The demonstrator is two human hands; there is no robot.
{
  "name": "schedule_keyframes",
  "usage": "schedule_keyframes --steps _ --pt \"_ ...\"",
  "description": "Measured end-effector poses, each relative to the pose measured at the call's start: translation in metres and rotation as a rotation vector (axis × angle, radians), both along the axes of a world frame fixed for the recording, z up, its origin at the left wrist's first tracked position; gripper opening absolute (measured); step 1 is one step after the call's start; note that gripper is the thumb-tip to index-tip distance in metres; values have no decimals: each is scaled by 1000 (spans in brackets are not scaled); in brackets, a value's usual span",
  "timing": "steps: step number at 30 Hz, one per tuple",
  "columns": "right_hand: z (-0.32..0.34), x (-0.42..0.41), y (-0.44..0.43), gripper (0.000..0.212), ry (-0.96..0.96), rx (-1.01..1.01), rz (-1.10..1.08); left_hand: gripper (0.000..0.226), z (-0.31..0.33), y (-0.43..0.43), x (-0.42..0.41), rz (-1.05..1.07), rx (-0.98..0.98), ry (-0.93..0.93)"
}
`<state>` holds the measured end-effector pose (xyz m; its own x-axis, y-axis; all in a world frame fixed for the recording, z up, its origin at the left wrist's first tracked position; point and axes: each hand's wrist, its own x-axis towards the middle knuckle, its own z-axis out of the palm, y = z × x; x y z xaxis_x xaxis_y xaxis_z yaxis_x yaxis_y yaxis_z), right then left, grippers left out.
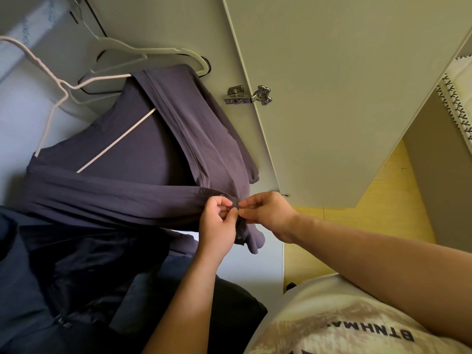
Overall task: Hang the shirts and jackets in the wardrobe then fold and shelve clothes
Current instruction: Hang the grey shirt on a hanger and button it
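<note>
Head view: left hand (217, 223) and right hand (268, 213) meet fingertip to fingertip at the front edge of the purple-grey shirt (143, 154). Both hands have their fingers curled in. The left pinches the button strip between thumb and forefinger. The right pinches the same strip from the opposite side, thumb against it. The fingers cover the exact spot, so whether a button is passing through a hole cannot be told. One small button (202, 191) shows on the strip, just up-left of the left hand's knuckles.

The shirt is draped on a thin pink hanger (116, 140) inside the wardrobe, with its neck open and the hanger's bar showing in the opening. The shirt's lower corner hangs loose below the two hands.

Above the shirt's collar there is a white hanger (153, 50), bare, with a dark hanger partly hidden behind it. Below and left of the shirt are dark garments (76, 277), touching its lower edge and crowding that side. The left forearm crosses in front of them.

Right of the shirt is the open wardrobe door (344, 85), its metal hinge (249, 96) just beside the shirt's shoulder. Beyond the door, a yellow floor (388, 195) shows. Further right of the shirt, at the frame edge, is a patterned pale item (457, 106), too cropped to identify. Below the shirt, near the bottom of the frame, the person's cream printed top (344, 323) is visible under the right forearm.
</note>
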<state>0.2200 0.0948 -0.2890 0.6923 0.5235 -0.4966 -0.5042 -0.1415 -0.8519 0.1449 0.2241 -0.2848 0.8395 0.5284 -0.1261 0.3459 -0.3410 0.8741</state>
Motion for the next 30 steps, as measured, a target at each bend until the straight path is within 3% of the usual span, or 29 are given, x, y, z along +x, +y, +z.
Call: schedule_keyframes --steps 10,20,27,30 --pt "-1 0 -4 18 -62 56 -69 26 7 -5 1 44 -203 7" --pt "2 1 -3 19 -359 -24 75 25 7 -8 1 94 -146 11" --pt "-1 -1 -1 19 -140 -31 23 20 8 -5 0 51 -128 17" --pt "-1 0 -2 16 -141 -48 27 12 8 -7 -1 34 -107 13"
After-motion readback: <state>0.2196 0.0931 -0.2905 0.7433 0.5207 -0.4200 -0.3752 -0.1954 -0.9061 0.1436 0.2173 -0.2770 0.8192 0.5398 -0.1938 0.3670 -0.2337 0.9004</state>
